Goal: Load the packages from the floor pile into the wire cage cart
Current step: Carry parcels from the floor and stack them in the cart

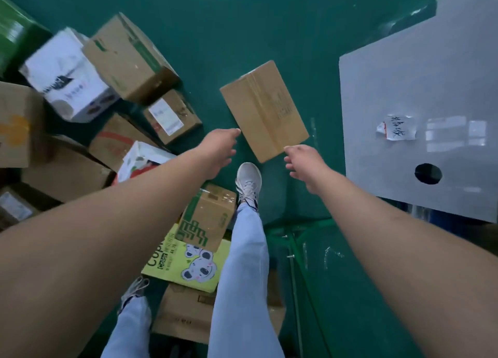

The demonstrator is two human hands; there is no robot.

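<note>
Boxes (80, 93) heaped on green floor (242, 21).

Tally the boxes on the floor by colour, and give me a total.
Brown cardboard boxes: 9
White boxes: 2
Green box: 1
Yellow box: 1
Total: 13 in view

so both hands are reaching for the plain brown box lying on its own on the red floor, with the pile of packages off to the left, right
Not quite: the floor is green, not red, as the head view shows. The rest holds. The left hand and right hand are both reaching for the plain brown box, which lies on its own, and the pile of packages sits off to the left.
</note>
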